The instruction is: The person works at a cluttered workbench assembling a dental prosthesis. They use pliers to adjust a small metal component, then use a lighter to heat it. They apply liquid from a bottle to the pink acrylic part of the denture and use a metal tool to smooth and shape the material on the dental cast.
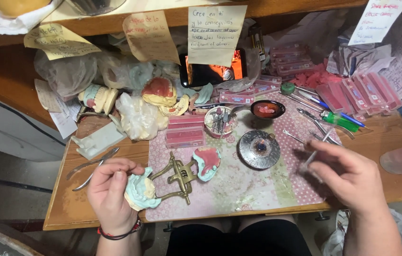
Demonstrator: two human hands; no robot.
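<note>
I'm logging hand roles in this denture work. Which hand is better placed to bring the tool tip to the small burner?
Probably the right hand: it holds a thin metal tool right beside the round burner. The left hand grips the plaster cast.

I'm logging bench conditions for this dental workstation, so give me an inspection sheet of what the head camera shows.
Surface: wooden bench with a patterned mat over its middle.
Job's things: brass hinged frame carrying a pale green cast and a second cast with pink wax; thin metal tool.
Clutter: round metal burner, spoon of pink wax, pliers, pink tooth-card boxes, bagged casts.
Hands: left hand grips the green cast; right hand pinches the tool.
Cables: nothing seen.
Surroundings: paper notes hanging from a shelf, a phone behind them.
</note>
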